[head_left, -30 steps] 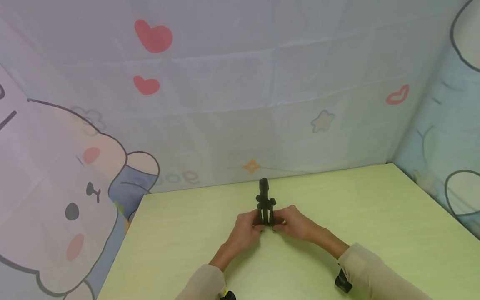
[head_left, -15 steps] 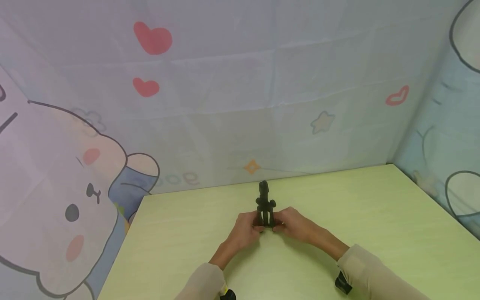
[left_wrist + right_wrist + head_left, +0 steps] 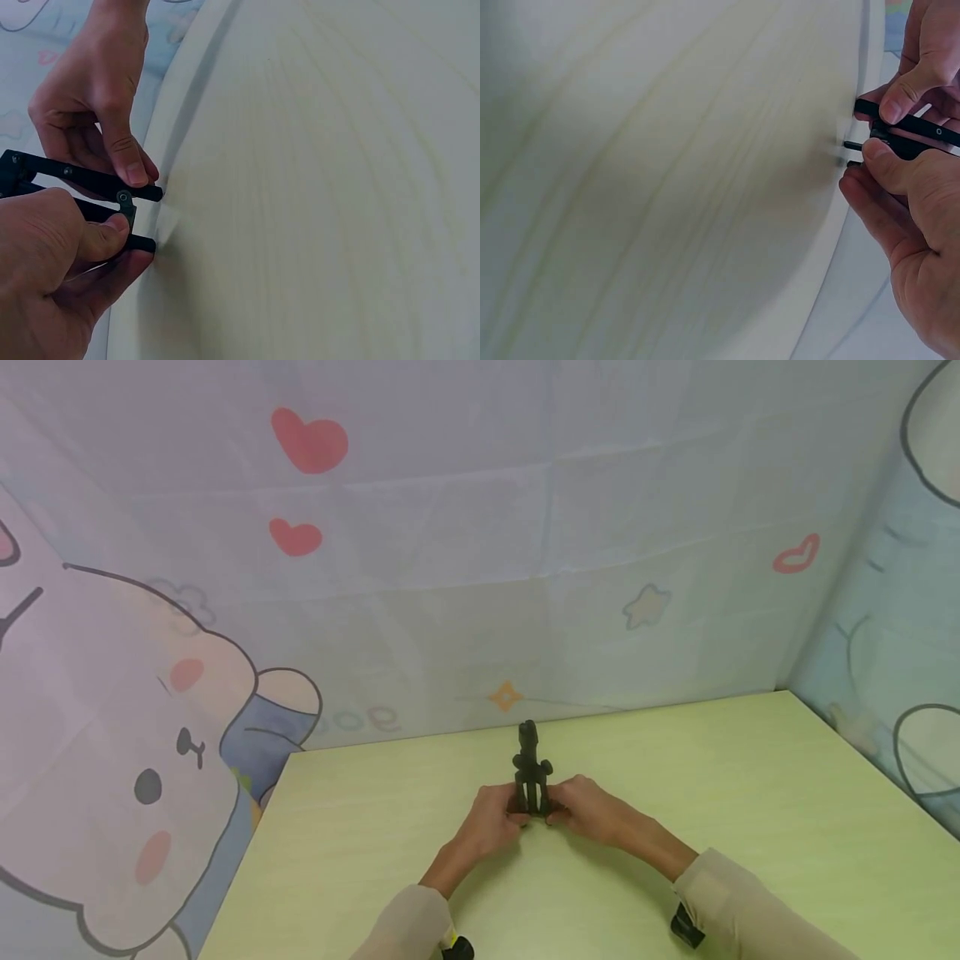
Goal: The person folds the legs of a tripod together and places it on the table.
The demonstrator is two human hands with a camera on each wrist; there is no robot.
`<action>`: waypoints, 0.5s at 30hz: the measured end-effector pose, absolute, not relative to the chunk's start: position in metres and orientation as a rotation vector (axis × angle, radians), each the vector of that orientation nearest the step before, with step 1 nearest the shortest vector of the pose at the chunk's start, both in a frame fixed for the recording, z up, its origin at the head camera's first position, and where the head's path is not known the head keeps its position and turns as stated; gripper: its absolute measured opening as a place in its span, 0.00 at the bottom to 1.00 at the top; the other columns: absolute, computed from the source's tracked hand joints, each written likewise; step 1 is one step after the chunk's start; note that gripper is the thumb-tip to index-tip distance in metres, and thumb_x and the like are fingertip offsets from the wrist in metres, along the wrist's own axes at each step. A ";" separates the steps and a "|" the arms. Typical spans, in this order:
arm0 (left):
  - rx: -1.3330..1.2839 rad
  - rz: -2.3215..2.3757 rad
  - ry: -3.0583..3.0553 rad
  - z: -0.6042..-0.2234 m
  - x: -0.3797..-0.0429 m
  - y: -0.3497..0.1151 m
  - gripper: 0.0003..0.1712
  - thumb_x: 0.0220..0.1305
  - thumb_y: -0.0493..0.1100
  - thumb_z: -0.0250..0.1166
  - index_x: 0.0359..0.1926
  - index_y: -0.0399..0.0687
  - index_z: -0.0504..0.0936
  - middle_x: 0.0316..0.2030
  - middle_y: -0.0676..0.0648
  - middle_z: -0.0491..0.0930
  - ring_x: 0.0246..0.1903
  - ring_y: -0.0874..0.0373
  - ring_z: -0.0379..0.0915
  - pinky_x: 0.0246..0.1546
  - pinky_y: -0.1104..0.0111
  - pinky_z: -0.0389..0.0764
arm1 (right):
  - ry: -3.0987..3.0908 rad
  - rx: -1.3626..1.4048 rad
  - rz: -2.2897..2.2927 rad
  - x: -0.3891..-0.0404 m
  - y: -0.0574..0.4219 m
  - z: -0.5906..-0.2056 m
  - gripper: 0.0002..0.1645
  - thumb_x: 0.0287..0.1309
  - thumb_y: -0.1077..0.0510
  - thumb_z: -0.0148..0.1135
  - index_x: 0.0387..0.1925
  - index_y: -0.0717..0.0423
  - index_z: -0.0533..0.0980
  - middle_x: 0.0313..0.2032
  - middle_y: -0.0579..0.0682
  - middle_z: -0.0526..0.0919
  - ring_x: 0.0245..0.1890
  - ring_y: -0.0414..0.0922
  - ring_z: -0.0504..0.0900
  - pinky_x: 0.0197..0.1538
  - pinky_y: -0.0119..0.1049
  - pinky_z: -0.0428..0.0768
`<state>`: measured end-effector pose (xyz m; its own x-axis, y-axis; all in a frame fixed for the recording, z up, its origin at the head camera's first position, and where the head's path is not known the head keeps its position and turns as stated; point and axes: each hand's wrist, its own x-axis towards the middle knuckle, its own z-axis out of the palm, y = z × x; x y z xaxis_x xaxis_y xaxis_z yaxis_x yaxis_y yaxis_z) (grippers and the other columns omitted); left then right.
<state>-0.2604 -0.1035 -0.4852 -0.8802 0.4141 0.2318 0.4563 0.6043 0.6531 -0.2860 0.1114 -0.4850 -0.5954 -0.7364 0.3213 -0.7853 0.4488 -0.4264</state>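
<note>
Near the far middle of the table, a small black tripod [image 3: 531, 768] stands upright in the head view, its legs close together and a knob on either side. My left hand [image 3: 491, 820] pinches one leg between thumb and fingers. From the other side my right hand [image 3: 594, 810] pinches another leg. In the left wrist view a small hinged brace [image 3: 126, 206] joins the legs, and their blunt ends poke past my fingers. The right wrist view shows a black leg [image 3: 915, 124] under the left thumb. Fingers hide parts of the legs.
The pale yellow-green table [image 3: 375, 843] meets a cloth backdrop [image 3: 450, 527] printed with hearts and a large cartoon animal. More printed cloth [image 3: 900, 635] hangs along the right side. A black wrist device [image 3: 686, 927] sits below the right sleeve.
</note>
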 end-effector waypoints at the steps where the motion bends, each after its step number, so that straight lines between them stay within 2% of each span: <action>1: -0.749 -1.145 -2.767 -0.485 -0.261 -0.103 0.12 0.58 0.23 0.69 0.41 0.39 0.85 0.34 0.44 0.89 0.35 0.55 0.84 0.38 0.66 0.83 | -2.594 1.372 0.830 -0.286 0.112 -0.485 0.08 0.58 0.66 0.74 0.40 0.58 0.83 0.34 0.48 0.90 0.36 0.37 0.85 0.39 0.35 0.85; 5: -0.760 -1.138 -2.767 -0.483 -0.261 -0.103 0.11 0.58 0.24 0.70 0.40 0.39 0.85 0.32 0.44 0.89 0.33 0.55 0.82 0.35 0.67 0.81 | -2.583 1.388 0.817 -0.285 0.112 -0.484 0.09 0.59 0.67 0.73 0.41 0.59 0.83 0.36 0.47 0.90 0.38 0.37 0.86 0.40 0.35 0.85; 15: -0.757 -1.151 -2.771 -0.484 -0.264 -0.103 0.11 0.57 0.23 0.71 0.38 0.39 0.85 0.31 0.46 0.88 0.31 0.57 0.80 0.34 0.69 0.81 | -2.524 1.409 0.772 -0.288 0.113 -0.487 0.09 0.57 0.66 0.75 0.37 0.58 0.81 0.34 0.46 0.88 0.35 0.38 0.84 0.36 0.34 0.83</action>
<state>-0.2637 -0.1035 -0.4845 -0.8791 0.4206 0.2241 0.4556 0.6038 0.6541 -0.2879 0.1133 -0.4873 -0.5480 -0.7516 0.3673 -0.8285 0.4268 -0.3626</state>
